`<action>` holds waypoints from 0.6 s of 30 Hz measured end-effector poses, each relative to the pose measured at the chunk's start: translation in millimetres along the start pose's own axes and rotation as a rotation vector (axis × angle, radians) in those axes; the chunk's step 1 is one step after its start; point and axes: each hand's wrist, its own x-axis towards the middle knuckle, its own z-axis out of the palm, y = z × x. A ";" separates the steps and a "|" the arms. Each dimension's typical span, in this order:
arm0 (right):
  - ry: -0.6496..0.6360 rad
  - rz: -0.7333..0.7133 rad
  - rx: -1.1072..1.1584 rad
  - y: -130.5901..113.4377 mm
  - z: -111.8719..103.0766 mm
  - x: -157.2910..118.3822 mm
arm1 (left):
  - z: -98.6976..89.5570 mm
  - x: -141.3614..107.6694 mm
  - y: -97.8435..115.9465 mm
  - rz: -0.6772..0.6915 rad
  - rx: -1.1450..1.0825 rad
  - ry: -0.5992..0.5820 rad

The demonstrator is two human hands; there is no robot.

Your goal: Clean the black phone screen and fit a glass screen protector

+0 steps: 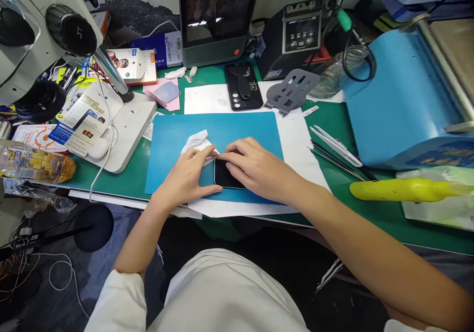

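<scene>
A black-screened smartphone [228, 175] lies flat on the blue mat [252, 124], partly covered by my right hand. My left hand [188, 174] is at the phone's left end, thumb by the lower corner and index finger by the upper one, seemingly gripping it. Across the screen comes my right hand [257, 169], its bent fingers closed at the phone's upper left edge; whether they pinch something small there is hidden. A crumpled white cloth [196, 142] lies just beyond my left fingers, partly behind them.
Behind the mat lie a black phone case [231, 92] and a grey slotted holder [291, 92]. Tweezers [336, 146], a yellow bottle [400, 189] and a blue machine [400, 100] are to the right. A microscope stand [129, 139] and an amber drink bottle [35, 161] occupy the left.
</scene>
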 end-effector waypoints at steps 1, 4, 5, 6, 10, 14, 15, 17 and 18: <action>-0.013 0.005 0.002 1.2 0.7 0.5 | 0.1 -0.1 0.4 -0.002 -0.001 -0.006; -0.024 0.018 0.012 2.8 2.4 1.5 | 1.5 0.1 1.2 -0.006 0.021 -0.016; -0.021 0.017 0.012 2.7 2.7 2.2 | 2.2 0.2 1.1 -0.007 0.027 -0.019; -0.018 0.014 0.008 2.3 2.8 3.0 | 2.9 0.3 0.9 -0.008 0.030 -0.022; -0.023 0.000 -0.032 -0.5 2.4 7.5 | 4.9 0.1 -0.3 0.001 0.037 -0.025; -0.024 0.033 -0.069 -4.1 3.7 9.4 | 5.0 -0.9 -0.4 0.008 0.043 -0.033; -0.020 0.046 -0.071 -4.9 4.5 9.3 | 5.0 -1.2 -0.5 0.006 0.042 -0.032; -0.009 0.067 -0.071 -6.2 6.7 8.9 | 5.3 -1.8 -0.7 0.006 0.035 -0.026; -0.005 0.073 -0.070 -6.6 7.9 8.8 | 5.6 -2.0 -0.8 0.006 0.031 -0.020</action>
